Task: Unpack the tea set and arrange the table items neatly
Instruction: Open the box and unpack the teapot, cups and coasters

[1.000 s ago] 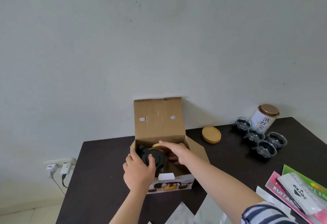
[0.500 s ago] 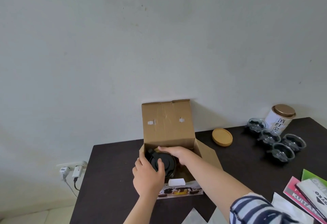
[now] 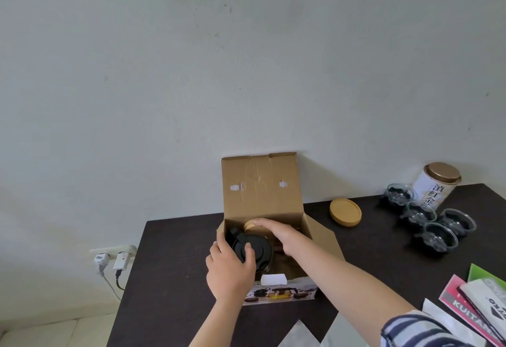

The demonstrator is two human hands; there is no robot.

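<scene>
Presently I log one cardboard box (image 3: 262, 196) on the dark table (image 3: 178, 264), lid flap standing upright against the wall, side flap splayed out to the right. Contents: one dark glass teapot (image 3: 253, 249), sitting in the left half of the box, and a round wooden lid (image 3: 250, 224) just behind it, partly hidden by fingers. The teapot's black handle points toward the box's left rear corner; I cannot tell which way the spout faces. A small white tab (image 3: 273, 279) stands at the box's near wall, above the printed front panel.

Left hand (image 3: 231, 270): curled over the near-left side of the teapot, thumb pressed on the dark top, fingers wrapped round the left flank, grasping it. Right hand (image 3: 279, 233): reaching in from the right, palm down, fingers loosely spread over the wooden lid and the teapot's far side; it touches them, but I cannot tell whether it grips.

Outside the box, right of it: one stack of wooden coasters (image 3: 345, 212), lying flat. Further right: four glass cups (image 3: 428, 218) clustered in two rows, each with something dark inside. Behind them: one white tea tin (image 3: 435, 185) with a bronze cap, upright, touching or nearly touching the rear cup. Near right corner: pink and green leaflets (image 3: 476, 305), overlapped.
</scene>
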